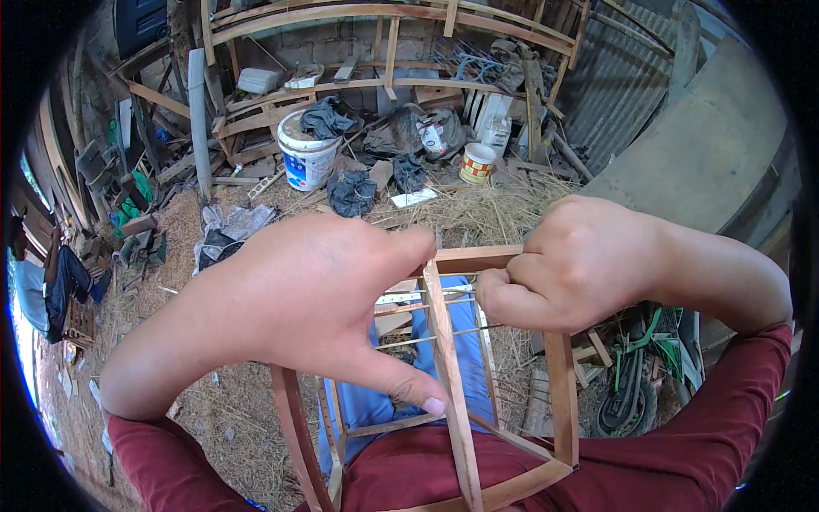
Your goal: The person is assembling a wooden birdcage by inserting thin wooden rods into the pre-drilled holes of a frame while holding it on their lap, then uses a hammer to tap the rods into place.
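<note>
Over the person's lap (367, 403) is one small wooden frame (449, 367), prob. kept so close b/c both hands can reach it easily; whether the legs carry its weight, I cannot tell. The L hand (333, 299) is half open, w/ its thumb on the middle bar (461, 439) and forefinger near the bar's top end, seemingly to steady it. The R hand (580, 264) is curled almost closed beside the thin rods (405, 343); it may pinch one, but its fingers hide this. As for looks, the frame has pale, squared bars, open sides, approx. parallel rods, and one darker, reddish side bar (294, 427).
</note>
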Action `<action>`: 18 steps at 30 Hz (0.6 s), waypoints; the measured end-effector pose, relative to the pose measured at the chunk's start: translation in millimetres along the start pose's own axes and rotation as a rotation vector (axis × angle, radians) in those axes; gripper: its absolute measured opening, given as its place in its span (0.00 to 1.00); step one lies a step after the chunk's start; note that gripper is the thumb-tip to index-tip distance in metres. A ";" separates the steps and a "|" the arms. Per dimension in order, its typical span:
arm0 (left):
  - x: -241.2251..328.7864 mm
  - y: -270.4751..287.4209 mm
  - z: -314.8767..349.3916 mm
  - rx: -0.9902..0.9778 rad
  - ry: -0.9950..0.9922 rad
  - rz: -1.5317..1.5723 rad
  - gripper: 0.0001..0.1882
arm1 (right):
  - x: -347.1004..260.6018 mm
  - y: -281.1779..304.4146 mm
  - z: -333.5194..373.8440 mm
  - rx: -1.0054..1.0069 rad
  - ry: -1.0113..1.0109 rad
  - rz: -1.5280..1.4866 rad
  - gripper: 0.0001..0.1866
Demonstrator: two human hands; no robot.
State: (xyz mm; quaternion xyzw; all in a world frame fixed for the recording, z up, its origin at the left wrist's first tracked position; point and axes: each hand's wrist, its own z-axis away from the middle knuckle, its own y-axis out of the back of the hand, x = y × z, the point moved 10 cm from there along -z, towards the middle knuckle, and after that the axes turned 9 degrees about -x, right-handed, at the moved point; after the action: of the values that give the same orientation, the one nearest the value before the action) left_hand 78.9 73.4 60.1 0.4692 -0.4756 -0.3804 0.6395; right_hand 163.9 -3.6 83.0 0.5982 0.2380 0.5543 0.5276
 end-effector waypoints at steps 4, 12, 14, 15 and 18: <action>-0.1 0.3 -2.0 -0.001 -0.005 0.000 0.53 | 1.3 -1.7 1.7 0.002 0.004 -0.024 0.12; 3.3 6.0 -2.7 0.019 -0.024 0.001 0.52 | 5.3 -2.9 6.8 0.023 -0.006 -0.047 0.11; 1.7 6.4 -0.9 -0.004 -0.010 0.005 0.49 | 7.3 -4.2 3.8 0.034 -0.003 -0.043 0.10; -7.8 2.9 1.4 -0.023 0.054 0.069 0.42 | 10.3 -5.5 -0.7 0.039 -0.032 -0.049 0.10; -19.7 5.5 14.2 0.001 0.121 0.307 0.25 | 7.6 -5.0 -3.5 0.025 -0.127 -0.057 0.10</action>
State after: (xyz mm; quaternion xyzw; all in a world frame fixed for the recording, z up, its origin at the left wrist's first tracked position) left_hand 60.4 89.8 62.1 0.4133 -0.5026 -0.2490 0.7173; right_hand 164.3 5.9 81.1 0.6318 0.2279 0.4968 0.5496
